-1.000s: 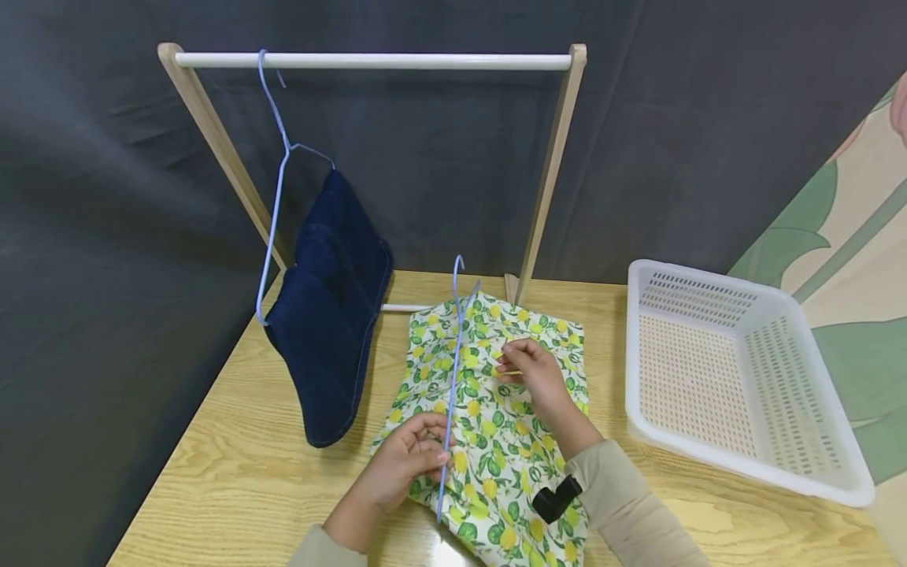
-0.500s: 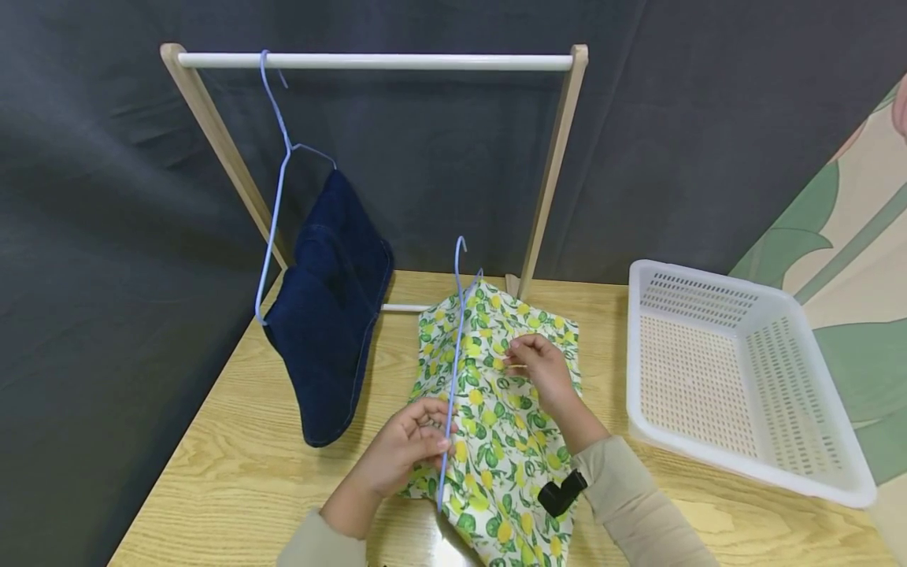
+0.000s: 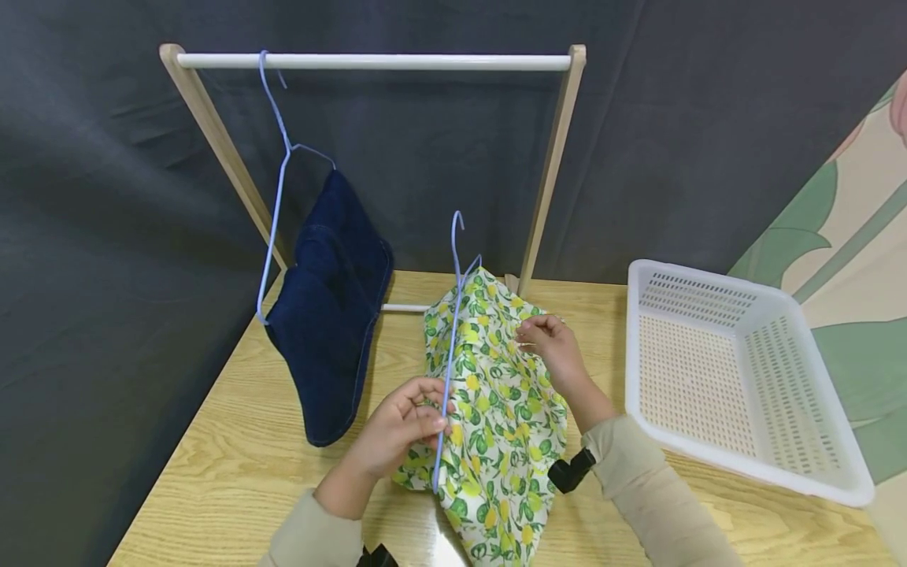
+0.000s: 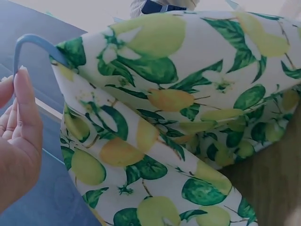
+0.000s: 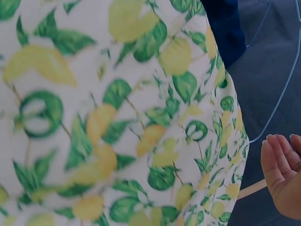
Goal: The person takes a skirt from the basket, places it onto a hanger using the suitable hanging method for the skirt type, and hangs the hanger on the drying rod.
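Note:
A blue wire hanger [image 3: 450,346] carries a white cloth printed with lemons and green leaves [image 3: 496,394]. My left hand [image 3: 407,421] pinches the near end of this hanger between thumb and fingers. In the left wrist view, the same hand [image 4: 21,136] has its fingertips on the blue wire at the cloth's upper corner. Beside the cloth's right slope is my right hand [image 3: 556,350], fingers loosely bent. The right wrist view shows that hand [image 5: 284,174] with its fingertips apart from the cloth edge and nothing visibly held.
A rack with a white rail [image 3: 425,61] and wooden posts stands behind. From its left side hangs a dark blue denim garment [image 3: 329,315] on another blue hanger [image 3: 279,173]. A white plastic basket [image 3: 641,378] sits at right on the wooden table [image 3: 234,472].
The hanger and cloth have risen, with my left hand moving up along with them. The cloth's lower part has drawn inward. My right hand has shifted up and to the right.

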Demonstrator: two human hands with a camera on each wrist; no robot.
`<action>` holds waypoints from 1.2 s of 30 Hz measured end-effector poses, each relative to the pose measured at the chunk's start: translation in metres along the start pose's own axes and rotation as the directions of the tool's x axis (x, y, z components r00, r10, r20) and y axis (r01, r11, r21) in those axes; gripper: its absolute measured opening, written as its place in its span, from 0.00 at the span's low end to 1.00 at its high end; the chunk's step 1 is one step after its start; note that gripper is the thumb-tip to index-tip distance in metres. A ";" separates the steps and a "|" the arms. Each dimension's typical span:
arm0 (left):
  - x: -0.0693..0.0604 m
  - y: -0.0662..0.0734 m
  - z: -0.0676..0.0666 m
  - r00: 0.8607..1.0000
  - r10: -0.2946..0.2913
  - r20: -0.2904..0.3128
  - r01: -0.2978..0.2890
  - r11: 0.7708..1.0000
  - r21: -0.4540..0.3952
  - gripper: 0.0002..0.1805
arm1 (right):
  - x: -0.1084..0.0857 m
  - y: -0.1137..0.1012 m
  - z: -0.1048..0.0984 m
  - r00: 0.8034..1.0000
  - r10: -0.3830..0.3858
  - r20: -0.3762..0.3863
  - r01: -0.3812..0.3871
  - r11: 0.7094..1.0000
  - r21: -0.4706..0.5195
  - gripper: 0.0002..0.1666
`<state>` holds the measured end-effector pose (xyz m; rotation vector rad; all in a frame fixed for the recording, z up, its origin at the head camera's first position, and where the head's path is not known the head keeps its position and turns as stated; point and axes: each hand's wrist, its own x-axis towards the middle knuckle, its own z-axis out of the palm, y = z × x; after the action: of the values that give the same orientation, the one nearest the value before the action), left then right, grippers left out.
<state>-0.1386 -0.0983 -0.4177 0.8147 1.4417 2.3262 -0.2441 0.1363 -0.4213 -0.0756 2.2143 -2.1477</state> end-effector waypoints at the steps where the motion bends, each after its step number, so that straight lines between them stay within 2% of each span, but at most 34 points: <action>1: 0.001 0.002 0.000 1.000 0.001 0.000 -0.001 1.000 0.006 0.16 | 0.002 -0.001 -0.001 1.000 -0.004 0.001 0.004 1.000 -0.008 0.14; 7: 0.007 0.011 -0.001 1.000 0.011 -0.020 -0.010 1.000 0.028 0.16 | 0.015 -0.005 -0.009 1.000 -0.022 -0.021 0.021 0.996 -0.084 0.14; 15: 0.013 0.018 0.000 0.999 0.051 0.002 -0.051 0.999 0.007 0.16 | 0.029 -0.015 -0.017 0.998 -0.043 -0.036 0.038 0.991 -0.125 0.18; 20: 0.018 0.023 0.002 0.999 0.049 -0.010 -0.049 0.999 -0.003 0.15 | 0.037 -0.025 -0.019 0.998 -0.057 -0.041 0.049 0.984 -0.173 0.20; 24: 0.022 0.029 0.004 0.999 0.038 -0.028 -0.039 0.999 -0.016 0.16 | 0.045 -0.032 -0.017 0.996 -0.071 -0.061 0.058 0.980 -0.192 0.20; 29: 0.026 0.036 0.006 0.998 0.035 -0.047 -0.037 0.998 -0.042 0.16 | 0.053 -0.043 -0.013 0.988 -0.123 -0.088 0.102 0.972 -0.214 0.20; 36: 0.027 0.042 0.008 0.996 0.080 -0.031 -0.082 0.994 -0.076 0.15 | 0.064 -0.053 -0.014 0.979 -0.138 -0.149 0.091 0.954 -0.287 0.20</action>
<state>-0.1532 -0.0980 -0.3697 0.8365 1.3439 2.4462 -0.3095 0.1438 -0.3681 -0.0382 2.6613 -1.9424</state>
